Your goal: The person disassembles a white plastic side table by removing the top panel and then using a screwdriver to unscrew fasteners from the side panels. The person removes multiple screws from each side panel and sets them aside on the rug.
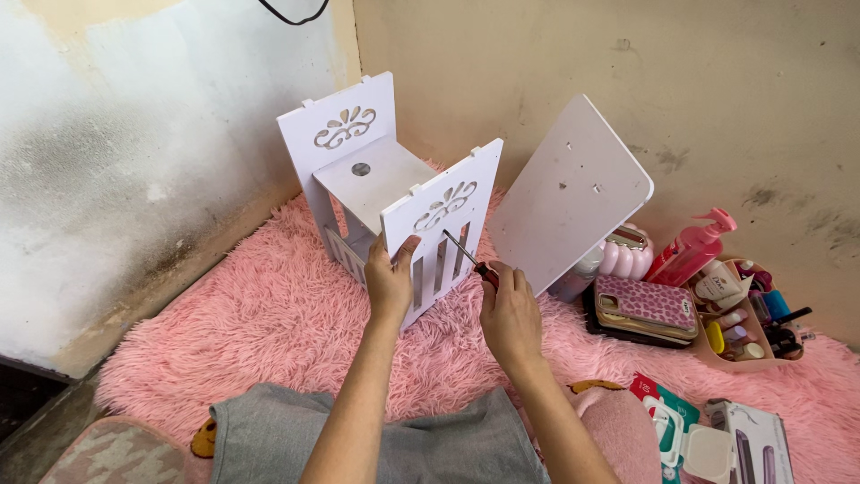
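Note:
A small white shelf unit (358,170) with cut-out scroll patterns and slatted side panels stands on a pink fluffy rug (269,314). My left hand (391,280) grips the lower edge of its near side panel (443,224). My right hand (509,314) holds a screwdriver (466,255) with a dark red handle. Its thin shaft points up and left at the slats of that panel. A loose white board (569,193) with small holes leans against the wall just right of the unit.
To the right on the rug lie a pink patterned phone case (647,303), a pink pump bottle (694,246), a tray of small cosmetics (748,327), a wipes pack (672,421) and a white box (752,444). Walls close in behind and to the left.

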